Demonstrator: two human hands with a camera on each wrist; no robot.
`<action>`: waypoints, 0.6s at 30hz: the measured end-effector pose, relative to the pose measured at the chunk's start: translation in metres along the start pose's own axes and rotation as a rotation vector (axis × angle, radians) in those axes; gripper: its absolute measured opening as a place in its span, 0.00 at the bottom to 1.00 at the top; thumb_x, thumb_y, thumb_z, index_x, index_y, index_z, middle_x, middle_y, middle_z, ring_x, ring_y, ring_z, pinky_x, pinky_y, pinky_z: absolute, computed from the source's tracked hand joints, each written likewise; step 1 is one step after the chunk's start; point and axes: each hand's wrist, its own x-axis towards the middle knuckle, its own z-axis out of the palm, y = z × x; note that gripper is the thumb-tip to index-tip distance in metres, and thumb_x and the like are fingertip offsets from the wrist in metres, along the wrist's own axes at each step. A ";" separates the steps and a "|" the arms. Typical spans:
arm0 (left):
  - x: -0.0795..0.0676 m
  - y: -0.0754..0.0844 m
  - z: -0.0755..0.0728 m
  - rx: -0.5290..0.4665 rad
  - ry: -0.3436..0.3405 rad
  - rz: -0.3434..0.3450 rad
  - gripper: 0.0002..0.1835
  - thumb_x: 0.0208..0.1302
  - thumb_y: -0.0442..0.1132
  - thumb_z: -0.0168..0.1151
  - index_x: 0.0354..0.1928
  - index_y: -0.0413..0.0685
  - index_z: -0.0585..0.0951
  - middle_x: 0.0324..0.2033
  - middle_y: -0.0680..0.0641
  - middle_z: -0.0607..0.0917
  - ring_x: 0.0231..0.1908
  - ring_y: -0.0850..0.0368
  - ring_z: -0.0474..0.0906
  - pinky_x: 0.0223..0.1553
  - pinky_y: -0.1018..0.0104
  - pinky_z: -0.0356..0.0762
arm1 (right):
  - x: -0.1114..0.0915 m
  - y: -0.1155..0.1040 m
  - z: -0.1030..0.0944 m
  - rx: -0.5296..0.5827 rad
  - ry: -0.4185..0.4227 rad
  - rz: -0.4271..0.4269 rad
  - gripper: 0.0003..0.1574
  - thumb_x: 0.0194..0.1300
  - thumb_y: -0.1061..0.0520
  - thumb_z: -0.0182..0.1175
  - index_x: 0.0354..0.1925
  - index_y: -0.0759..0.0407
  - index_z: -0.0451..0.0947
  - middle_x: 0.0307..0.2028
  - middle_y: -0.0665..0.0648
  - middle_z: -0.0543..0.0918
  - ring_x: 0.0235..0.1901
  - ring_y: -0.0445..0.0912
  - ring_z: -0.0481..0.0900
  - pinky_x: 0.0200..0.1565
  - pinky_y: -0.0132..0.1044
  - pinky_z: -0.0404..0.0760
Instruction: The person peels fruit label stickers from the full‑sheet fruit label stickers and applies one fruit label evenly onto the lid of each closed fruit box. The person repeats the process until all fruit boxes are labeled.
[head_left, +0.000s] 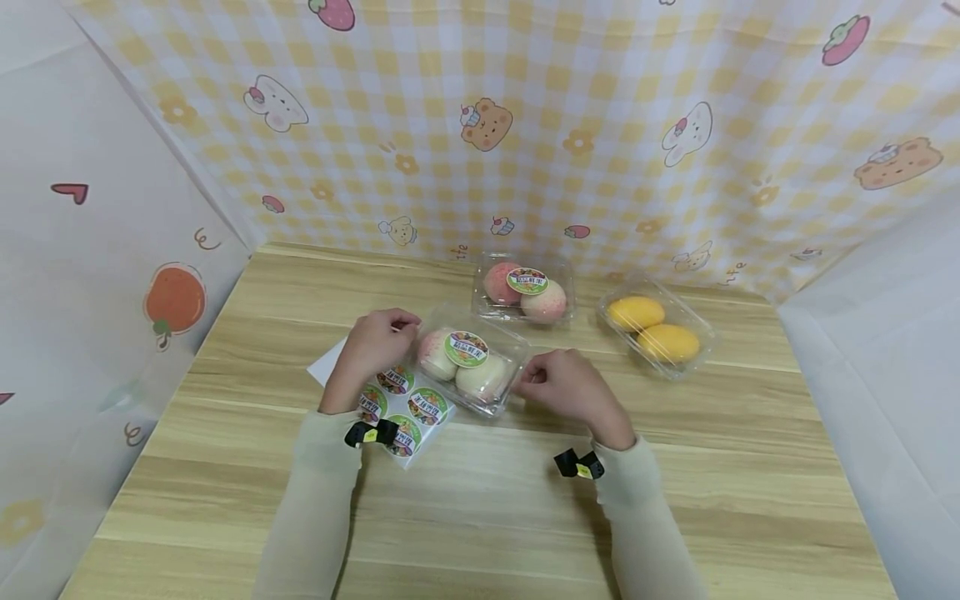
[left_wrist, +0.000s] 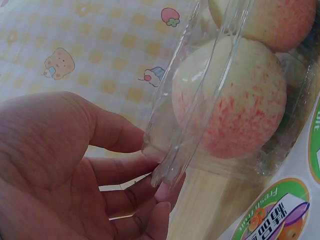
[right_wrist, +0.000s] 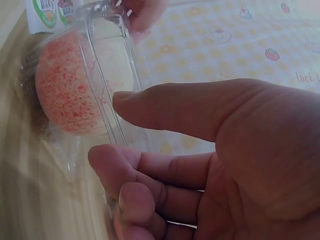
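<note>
A clear plastic fruit box (head_left: 504, 340) with two pale, pink-speckled peaches (head_left: 480, 380) lies between both hands. On its lid is a round fruit label (head_left: 467, 349). My left hand (head_left: 372, 346) pinches the box's left corner; in the left wrist view, thumb and fingers (left_wrist: 120, 135) meet at the plastic edge. The right hand (head_left: 567, 385) grips the opposite end, its thumb (right_wrist: 150, 102) on the rim in the right wrist view and the other fingers curled below. Partly under the left forearm lies a white sheet of round labels (head_left: 427, 406).
Behind stands another clear box (head_left: 562, 265) of two pink peaches, labelled on top. To the right is a clear box (head_left: 701, 337) holding two yellow mangoes, with no label visible. The wooden table (head_left: 480, 517) meets a yellow checked curtain (head_left: 420, 167) at the back.
</note>
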 end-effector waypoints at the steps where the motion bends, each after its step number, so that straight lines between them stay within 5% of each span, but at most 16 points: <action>1: 0.000 -0.001 0.000 0.001 0.003 0.001 0.20 0.81 0.42 0.56 0.61 0.38 0.88 0.52 0.36 0.90 0.47 0.41 0.85 0.46 0.50 0.81 | 0.000 -0.001 0.000 0.007 -0.001 -0.005 0.13 0.72 0.49 0.73 0.32 0.54 0.90 0.26 0.45 0.84 0.28 0.43 0.77 0.37 0.41 0.78; 7: 0.001 -0.005 -0.004 0.000 0.017 0.001 0.21 0.82 0.43 0.55 0.64 0.37 0.86 0.56 0.34 0.89 0.55 0.37 0.85 0.54 0.41 0.81 | 0.002 -0.005 0.005 0.025 0.008 -0.015 0.13 0.73 0.49 0.73 0.34 0.54 0.91 0.26 0.45 0.84 0.28 0.43 0.78 0.36 0.40 0.78; 18: 0.001 -0.009 -0.007 -0.017 0.053 -0.003 0.23 0.81 0.43 0.55 0.67 0.36 0.84 0.55 0.36 0.88 0.48 0.41 0.83 0.46 0.52 0.78 | 0.007 -0.013 0.016 0.060 0.062 -0.024 0.12 0.74 0.49 0.72 0.40 0.56 0.92 0.26 0.45 0.83 0.28 0.42 0.77 0.37 0.40 0.78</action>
